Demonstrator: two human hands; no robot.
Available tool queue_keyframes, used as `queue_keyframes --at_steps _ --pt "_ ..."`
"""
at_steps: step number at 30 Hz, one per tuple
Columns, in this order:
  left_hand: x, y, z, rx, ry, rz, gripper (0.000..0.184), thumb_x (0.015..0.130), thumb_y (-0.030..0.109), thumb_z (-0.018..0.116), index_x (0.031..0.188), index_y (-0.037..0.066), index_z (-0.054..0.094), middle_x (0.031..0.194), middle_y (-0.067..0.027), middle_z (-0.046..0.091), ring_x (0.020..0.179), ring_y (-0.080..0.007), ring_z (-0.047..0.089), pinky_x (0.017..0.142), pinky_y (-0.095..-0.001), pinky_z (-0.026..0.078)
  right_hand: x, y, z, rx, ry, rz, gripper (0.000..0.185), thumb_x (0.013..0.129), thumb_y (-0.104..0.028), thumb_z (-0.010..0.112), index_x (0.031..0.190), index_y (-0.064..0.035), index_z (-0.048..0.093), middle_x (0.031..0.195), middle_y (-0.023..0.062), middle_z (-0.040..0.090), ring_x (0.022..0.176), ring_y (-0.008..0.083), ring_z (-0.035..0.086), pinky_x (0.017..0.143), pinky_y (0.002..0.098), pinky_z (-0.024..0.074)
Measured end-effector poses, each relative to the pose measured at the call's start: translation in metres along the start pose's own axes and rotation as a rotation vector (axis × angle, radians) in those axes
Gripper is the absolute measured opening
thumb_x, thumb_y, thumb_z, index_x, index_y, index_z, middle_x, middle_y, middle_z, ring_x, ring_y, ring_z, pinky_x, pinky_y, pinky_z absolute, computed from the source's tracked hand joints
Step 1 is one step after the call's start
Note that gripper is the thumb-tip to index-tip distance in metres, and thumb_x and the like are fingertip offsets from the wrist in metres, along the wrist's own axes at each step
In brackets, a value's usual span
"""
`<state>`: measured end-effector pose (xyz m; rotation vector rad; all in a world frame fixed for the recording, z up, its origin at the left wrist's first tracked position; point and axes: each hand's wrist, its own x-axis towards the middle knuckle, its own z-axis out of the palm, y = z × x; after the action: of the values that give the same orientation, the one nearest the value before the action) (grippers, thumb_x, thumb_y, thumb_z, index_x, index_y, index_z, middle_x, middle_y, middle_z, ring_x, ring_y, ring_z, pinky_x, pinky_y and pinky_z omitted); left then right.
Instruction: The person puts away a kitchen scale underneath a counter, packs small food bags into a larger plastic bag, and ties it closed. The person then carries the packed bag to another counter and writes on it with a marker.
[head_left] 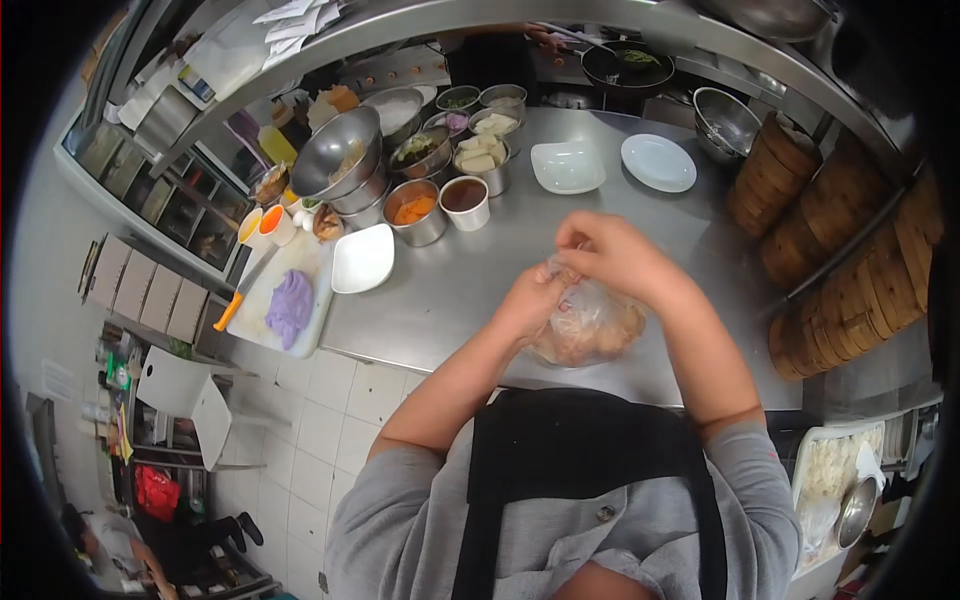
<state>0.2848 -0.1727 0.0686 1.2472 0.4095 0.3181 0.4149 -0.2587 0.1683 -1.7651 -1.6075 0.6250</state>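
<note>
A clear plastic bag [590, 328] with light brown food inside rests on the steel counter at its front edge, right before my body. My left hand [530, 303] is closed around the gathered neck of the bag. Fingers bent, my right hand [615, 252] pinches the top of the same neck just above the left. The food's kind cannot be made out through the plastic. Beyond my hands on the counter are a white square dish [568, 166] and a white oval plate [659, 163].
Bamboo steamers [850, 315] are stacked at the right. Metal tubs of ingredients, a large steel bowl [338, 155] and a cup of brown sauce [465, 203] crowd the left. A cutting board [318, 300] holds an orange-handled knife [232, 305] and purple cloth [290, 308]. Another person sits lower left.
</note>
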Motion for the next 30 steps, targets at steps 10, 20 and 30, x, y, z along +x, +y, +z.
queue_keyframes --at_steps 10,20,30 --pt "-0.004 -0.001 0.004 0.151 0.054 0.125 0.023 0.095 0.026 0.052 0.104 0.006 0.060 0.092 -0.0010 0.063 0.075 -0.0097 0.057 0.064 -0.0245 0.044 -0.040 0.025 0.022 0.020 0.237 -0.261 0.013 0.080 -0.006 0.063 0.092 -0.0037 0.065 0.083 0.0113 0.061 0.075 0.0264 0.059 0.068 0.0325 0.0478" --pt "-0.027 -0.007 0.006 0.854 0.442 0.436 0.023 0.081 0.026 0.070 0.094 0.007 0.068 0.085 -0.0082 0.067 0.075 -0.0243 0.061 0.072 -0.0346 0.048 -0.011 0.059 0.060 0.552 0.311 -0.047 0.002 0.090 -0.005 0.052 0.089 -0.0031 0.052 0.077 0.0022 0.058 0.072 0.0085 0.052 0.066 0.0248 0.0442" --pt "-0.050 -0.001 0.012 1.310 0.655 0.952 0.018 0.076 0.019 0.066 0.093 0.013 0.068 0.076 0.0007 0.060 0.085 -0.0159 0.052 0.086 -0.0422 0.028 -0.002 0.069 0.058 0.486 0.113 0.098 0.005 0.090 -0.005 0.049 0.088 -0.0029 0.053 0.075 0.0007 0.056 0.067 0.0092 0.052 0.060 0.0243 0.0428"
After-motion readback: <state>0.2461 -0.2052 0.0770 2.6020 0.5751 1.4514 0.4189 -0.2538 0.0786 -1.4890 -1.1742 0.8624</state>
